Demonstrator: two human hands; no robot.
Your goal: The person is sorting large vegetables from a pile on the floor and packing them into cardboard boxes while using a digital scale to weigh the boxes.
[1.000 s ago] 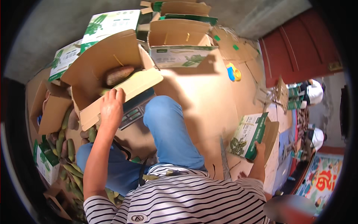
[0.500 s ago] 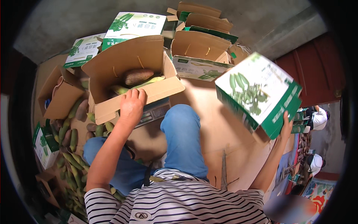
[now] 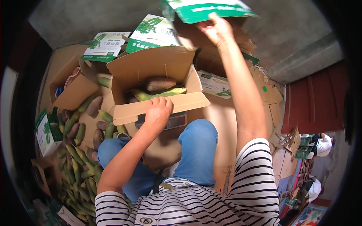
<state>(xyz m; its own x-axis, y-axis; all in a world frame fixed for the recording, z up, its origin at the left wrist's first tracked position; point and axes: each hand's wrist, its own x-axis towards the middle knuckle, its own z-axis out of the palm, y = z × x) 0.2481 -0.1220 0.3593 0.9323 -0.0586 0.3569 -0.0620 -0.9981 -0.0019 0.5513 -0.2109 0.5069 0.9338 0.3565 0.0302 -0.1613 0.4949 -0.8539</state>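
An open brown carton stands in front of me, its front flap folded out toward my knees. My left hand is closed over that flap, fingers on its upper edge. Inside lie a reddish-brown radish and green radishes. At the top of the view my right arm is stretched far out. My right hand grips the near edge of a white and green carton, thumb on its green side. This carton is partly cut off by the picture's edge and hides some of the boxes beyond it.
Below the open carton sits a dark device with display-like panels. Loose green radishes pile up at left, near a small brown box. Printed cartons stand along the wall. Two people are at far right.
My right hand has carried the white and green carton from the right side up to the far top, over the standing boxes. My left hand stays on the flap; the view has shifted.
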